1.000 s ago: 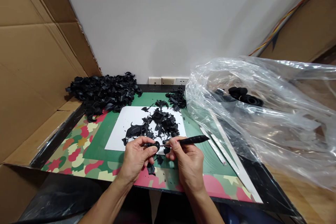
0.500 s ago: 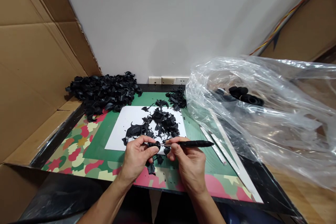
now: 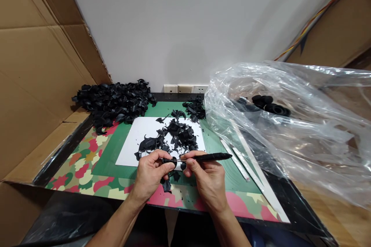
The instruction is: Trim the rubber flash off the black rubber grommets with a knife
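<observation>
Low over the front of a white sheet (image 3: pixel 125 150), my left hand (image 3: pixel 152 170) pinches a small round black rubber part (image 3: pixel 173 161) between thumb and fingers. My right hand (image 3: pixel 208 175) is closed around a slim tool with a black wrapped handle (image 3: pixel 216 156) and a thin metal shaft, lying nearly level. The shaft's end meets the rubber part; its exact tip shape is too small to tell. Black rubber scraps (image 3: pixel 187 135) lie scattered on the sheet just beyond both hands, and a few more scraps (image 3: pixel 166 185) lie beneath them.
Back left rises a large heap of black ribbed pieces (image 3: pixel 116 100); a smaller pile (image 3: pixel 195 108) is back right. A clear plastic bag (image 3: pixel 304 135) holding black round parts (image 3: pixel 275 109) covers the right. White strips (image 3: pixel 246 170) lie on the green mat (image 3: pixel 107 162). Cardboard (image 3: pixel 37 65) stands left.
The tool and my right hand have shifted slightly left, toward the rubber part. My left hand stays nearly in place, still pinching the part.
</observation>
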